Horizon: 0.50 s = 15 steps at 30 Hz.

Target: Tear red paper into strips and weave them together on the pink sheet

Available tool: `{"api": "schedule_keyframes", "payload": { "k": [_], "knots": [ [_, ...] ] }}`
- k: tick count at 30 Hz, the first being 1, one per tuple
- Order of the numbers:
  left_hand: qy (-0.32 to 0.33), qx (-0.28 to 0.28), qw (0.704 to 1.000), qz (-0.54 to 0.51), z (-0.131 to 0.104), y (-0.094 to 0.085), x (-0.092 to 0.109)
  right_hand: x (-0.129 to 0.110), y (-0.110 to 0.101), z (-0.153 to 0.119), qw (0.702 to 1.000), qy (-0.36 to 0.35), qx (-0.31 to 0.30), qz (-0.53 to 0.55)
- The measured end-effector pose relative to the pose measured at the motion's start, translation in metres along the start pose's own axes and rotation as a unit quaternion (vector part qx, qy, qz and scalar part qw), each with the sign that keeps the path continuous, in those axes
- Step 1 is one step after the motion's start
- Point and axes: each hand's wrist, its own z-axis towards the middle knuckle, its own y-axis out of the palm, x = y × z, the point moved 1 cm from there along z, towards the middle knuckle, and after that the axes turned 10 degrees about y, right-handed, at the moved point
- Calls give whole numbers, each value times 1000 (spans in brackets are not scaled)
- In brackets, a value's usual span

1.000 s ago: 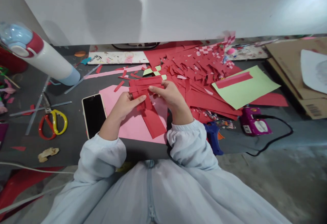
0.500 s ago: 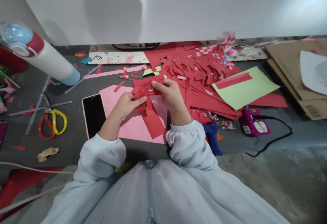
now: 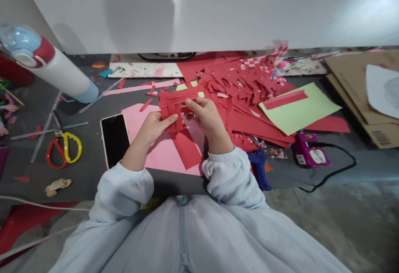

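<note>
A red paper piece of joined strips (image 3: pixel 171 103), with gaps between the strips, is held up above the table. My left hand (image 3: pixel 154 128) pinches its lower left side, thumb in front and fingers behind. At its right side my right hand (image 3: pixel 204 115) is closed, thumb and forefinger together on the strips. Under both hands lies a pink paper sheet (image 3: pixel 158 152), with a wide red paper strip (image 3: pixel 188 150) on top of it. A phone (image 3: pixel 115 139) with a dark screen rests by my left wrist.
Red cut paper scraps (image 3: pixel 237 82) are heaped behind the hands. A green sheet (image 3: pixel 299 109), a purple box (image 3: pixel 310 150) with a black cable and a blue tool (image 3: pixel 260 169) lie right. On the left are scissors (image 3: pixel 64 150) and a tilted bottle (image 3: pixel 59 71). Cardboard (image 3: pixel 358 86) lies far right.
The red paper piece has shifted slightly left and turned more toward me, showing a slot between strips. My right fingers have moved slightly down along its right side.
</note>
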Motion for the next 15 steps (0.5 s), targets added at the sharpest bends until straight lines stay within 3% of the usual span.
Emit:
{"api": "schedule_keyframes", "payload": {
  "k": [4,10,15],
  "knots": [
    [8,4,1000,-10,1,-1,-1,-1,1,-4,998,18,-35,-40],
    [-10,6,1000,2,0,0,0,1,-1,-2,998,-55,-4,-28],
    [-14,10,1000,-12,-1,2,0,2,4,0,999,-25,9,45]
  ]
}}
